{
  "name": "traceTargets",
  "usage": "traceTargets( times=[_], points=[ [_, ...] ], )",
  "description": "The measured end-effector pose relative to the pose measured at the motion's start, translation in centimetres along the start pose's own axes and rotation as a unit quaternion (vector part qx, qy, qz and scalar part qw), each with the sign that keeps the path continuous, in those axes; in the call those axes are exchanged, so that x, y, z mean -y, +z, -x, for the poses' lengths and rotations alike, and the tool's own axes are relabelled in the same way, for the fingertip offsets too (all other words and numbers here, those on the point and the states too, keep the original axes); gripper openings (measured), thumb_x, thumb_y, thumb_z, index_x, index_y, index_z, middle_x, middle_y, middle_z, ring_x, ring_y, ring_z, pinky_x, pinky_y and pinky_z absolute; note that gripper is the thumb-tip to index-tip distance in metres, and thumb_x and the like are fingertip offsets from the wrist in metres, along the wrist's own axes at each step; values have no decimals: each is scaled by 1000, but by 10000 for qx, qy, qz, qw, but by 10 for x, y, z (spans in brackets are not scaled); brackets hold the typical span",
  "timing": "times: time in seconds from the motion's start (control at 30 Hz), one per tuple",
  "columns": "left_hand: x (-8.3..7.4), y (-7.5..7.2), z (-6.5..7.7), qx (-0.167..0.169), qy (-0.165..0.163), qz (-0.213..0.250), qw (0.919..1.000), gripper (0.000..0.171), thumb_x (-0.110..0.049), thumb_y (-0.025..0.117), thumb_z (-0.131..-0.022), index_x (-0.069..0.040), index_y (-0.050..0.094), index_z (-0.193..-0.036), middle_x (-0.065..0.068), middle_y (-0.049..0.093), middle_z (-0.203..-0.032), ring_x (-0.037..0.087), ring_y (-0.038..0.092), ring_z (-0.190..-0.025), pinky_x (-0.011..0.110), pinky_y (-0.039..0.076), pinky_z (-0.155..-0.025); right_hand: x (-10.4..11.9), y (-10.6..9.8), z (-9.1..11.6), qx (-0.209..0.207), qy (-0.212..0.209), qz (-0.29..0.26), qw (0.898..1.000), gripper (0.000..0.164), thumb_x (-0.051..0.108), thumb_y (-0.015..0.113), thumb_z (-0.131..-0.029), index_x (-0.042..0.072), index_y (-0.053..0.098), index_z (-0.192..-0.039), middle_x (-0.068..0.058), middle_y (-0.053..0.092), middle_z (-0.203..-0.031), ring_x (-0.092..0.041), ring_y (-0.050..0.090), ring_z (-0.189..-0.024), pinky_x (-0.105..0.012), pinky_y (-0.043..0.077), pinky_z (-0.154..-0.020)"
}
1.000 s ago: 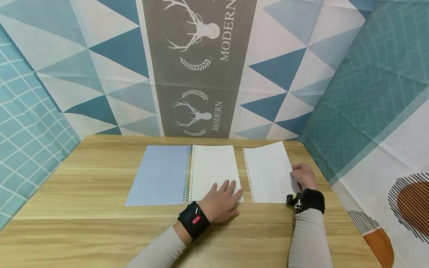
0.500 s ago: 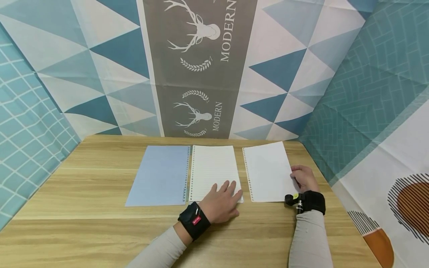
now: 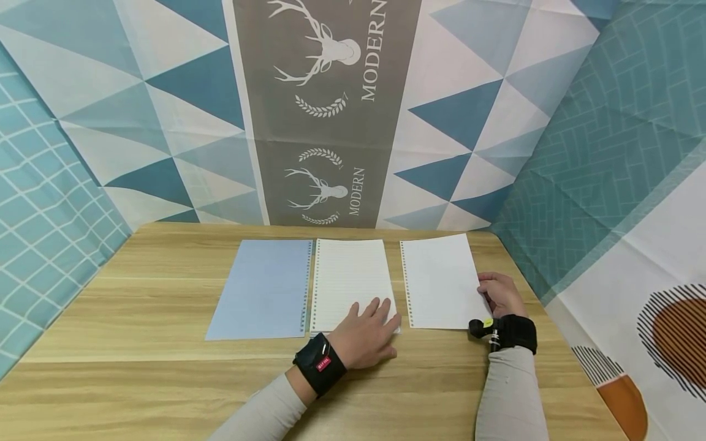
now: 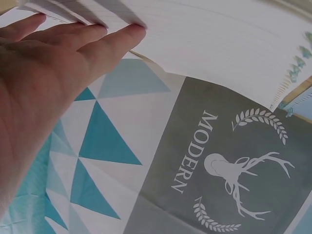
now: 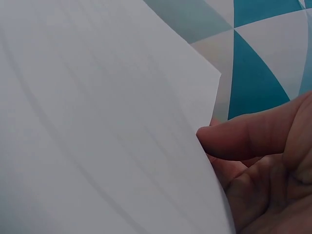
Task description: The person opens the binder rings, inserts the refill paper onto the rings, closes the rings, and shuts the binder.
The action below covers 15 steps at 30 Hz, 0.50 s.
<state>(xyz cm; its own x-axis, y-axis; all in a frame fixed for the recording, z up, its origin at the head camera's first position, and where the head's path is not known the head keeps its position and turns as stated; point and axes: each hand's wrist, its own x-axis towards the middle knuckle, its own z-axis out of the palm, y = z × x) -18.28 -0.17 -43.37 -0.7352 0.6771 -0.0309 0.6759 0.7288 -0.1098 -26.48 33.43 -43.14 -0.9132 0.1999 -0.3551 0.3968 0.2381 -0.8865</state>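
My left hand (image 3: pixel 364 337) rests with spread, fairly straight fingers on the near right corner of a pad of lined loose-leaf paper (image 3: pixel 350 269), punched along its left side. In the left wrist view its fingertips (image 4: pixel 139 31) touch the page. At the right, my right hand (image 3: pixel 501 295) pinches the right edge of a white punched loose-leaf sheet (image 3: pixel 441 282). The right wrist view shows the thumb (image 5: pixel 239 139) against the edge of that sheet (image 5: pixel 97 122), which bends slightly; the other fingers are partly hidden behind it.
A blue punched sheet (image 3: pixel 261 288) lies left of the lined pad, its holes facing the pad's holes. All lie toward the far edge of a wooden table (image 3: pixel 138 367). Patterned cloth (image 3: pixel 325 122) hangs behind the table, with more cloth at both sides.
The white sheet's near edge has shifted slightly away from me, and my right hand has moved slightly nearer, still gripping it. My left hand stays in nearly the same place.
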Motion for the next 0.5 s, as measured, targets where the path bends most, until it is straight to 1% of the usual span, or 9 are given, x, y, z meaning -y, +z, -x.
traceTargets(
  times=[0.17, 0.23, 0.33, 0.43, 0.5],
  points=[
    [-1, 0, 0, -40, 61, 28, 10000, 64, -58, 50, -102, -23, 39, -155, 10, 39, -162, 28, 42, -149, 56, 44, -112, 0, 0, -1, 39, -29, 43, 10000, 51, 0, 43, -100, -5, 36, -151, 5, 59, -94, -9, 60, -76, -26, 53, -69],
    [0, -1, 0, -47, 84, 34, 9999, 64, -58, 49, -102, -23, 39, -155, 10, 39, -163, 28, 42, -149, 56, 44, -112, 0, 1, -2, 31, -37, 32, 10000, 51, 0, 43, -100, -5, 36, -151, 3, 59, -98, -9, 60, -79, -26, 53, -70],
    [0, -2, -1, -77, 123, 43, 9999, 64, -58, 48, -102, -23, 39, -155, 11, 38, -163, 29, 42, -149, 56, 44, -112, 2, 1, -2, -26, -18, -15, 10000, 51, -1, 43, -100, -4, 36, -151, -3, 59, -111, -10, 60, -87, -27, 52, -75],
    [1, -3, -2, -103, 141, 77, 9998, 63, -57, 48, -103, -22, 39, -155, 11, 37, -164, 29, 41, -150, 57, 44, -112, 4, 2, 0, -113, 2, -62, 9999, 52, -2, 42, -100, -3, 36, -152, -10, 55, -126, -15, 57, -101, -28, 49, -83],
    [2, -4, -2, -107, 147, 109, 9998, 64, -57, 48, -103, -22, 38, -155, 12, 36, -164, 29, 40, -150, 57, 44, -112, 6, 3, 1, -162, 10, -72, 9998, 52, -2, 42, -100, -2, 36, -152, -13, 53, -132, -18, 55, -107, -30, 47, -87]
  ],
)
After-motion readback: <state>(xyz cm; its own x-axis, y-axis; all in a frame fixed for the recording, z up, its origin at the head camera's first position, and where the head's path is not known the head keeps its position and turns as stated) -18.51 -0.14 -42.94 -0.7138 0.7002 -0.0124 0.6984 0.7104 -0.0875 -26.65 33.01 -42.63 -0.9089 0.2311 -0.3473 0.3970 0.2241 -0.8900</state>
